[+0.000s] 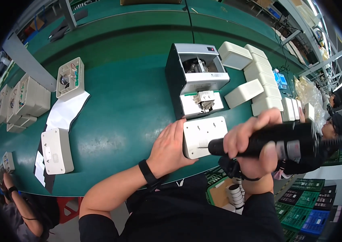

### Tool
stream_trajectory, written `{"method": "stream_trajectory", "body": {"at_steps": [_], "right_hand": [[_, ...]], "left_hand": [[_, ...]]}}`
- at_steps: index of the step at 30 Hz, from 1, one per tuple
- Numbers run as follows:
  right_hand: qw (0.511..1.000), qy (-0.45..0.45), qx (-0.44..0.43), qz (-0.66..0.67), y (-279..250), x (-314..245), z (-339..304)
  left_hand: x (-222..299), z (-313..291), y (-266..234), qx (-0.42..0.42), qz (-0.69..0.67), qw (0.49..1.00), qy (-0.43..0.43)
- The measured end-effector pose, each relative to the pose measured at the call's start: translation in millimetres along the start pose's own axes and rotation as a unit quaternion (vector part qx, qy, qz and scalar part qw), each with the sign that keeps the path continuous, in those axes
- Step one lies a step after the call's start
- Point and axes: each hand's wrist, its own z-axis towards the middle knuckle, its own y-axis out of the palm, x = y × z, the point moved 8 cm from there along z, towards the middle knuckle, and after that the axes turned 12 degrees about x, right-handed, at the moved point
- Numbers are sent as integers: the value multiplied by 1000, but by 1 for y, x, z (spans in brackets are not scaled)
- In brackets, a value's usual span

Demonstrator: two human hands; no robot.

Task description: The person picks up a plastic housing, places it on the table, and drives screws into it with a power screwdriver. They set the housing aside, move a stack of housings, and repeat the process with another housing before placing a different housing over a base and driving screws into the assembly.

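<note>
White housing: the white housing (pixel 205 131) sits on the green bench (pixel 118 121) right in front of the wearer, face up, holes near its corners.
Left hand: the left hand (pixel 167 142) is spread out, not balled up, fingers along the housing's left side and thumb at the near edge. Decent brace; I'd press toward the bench so nothing spins.
Right hand: the right hand (pixel 255 141) is wrapped round a black power screwdriver (pixel 296 131), a bit blurry.
Bit: the thin bit (pixel 203 147) shows over the lower part of the face; can't tell if it's seated in anything. It looks pretty flat from here, so I'd get it square to the hole before putting weight on it, else it could slip and scratch the plastic, or catch that thumb.
Machine: the black-and-silver machine (pixel 209 82) is just beyond the housing's far edge, so honestly not much slack for pushing forward.
Bench edge: the near edge runs close below the housing, so I wouldn't drag it toward the body.
Right side: white boxes (pixel 261 74) are lined up beyond the tool, plus a loose one (pixel 243 92) beside the machine; swing the tool up before going sideways.
Open room: best bit is left, bare green all the way to another white housing (pixel 64 155).
</note>
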Motion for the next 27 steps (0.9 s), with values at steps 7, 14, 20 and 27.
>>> {"method": "stream_trajectory", "body": {"at_steps": [7, 14, 20, 27], "right_hand": [[993, 42, 43, -98, 10, 10, -23], [990, 47, 70, -114, 17, 5, -31], [992, 42, 54, -104, 16, 2, -28], [992, 68, 30, -100, 11, 21, -30]], "left_hand": [[0, 1, 1, 5, -4, 1000, 15], [-2, -3, 2, 11, -9, 1000, 15], [-2, -1, 2, 8, -6, 1000, 10], [-5, -3, 4, 9, -7, 1000, 15]]}}
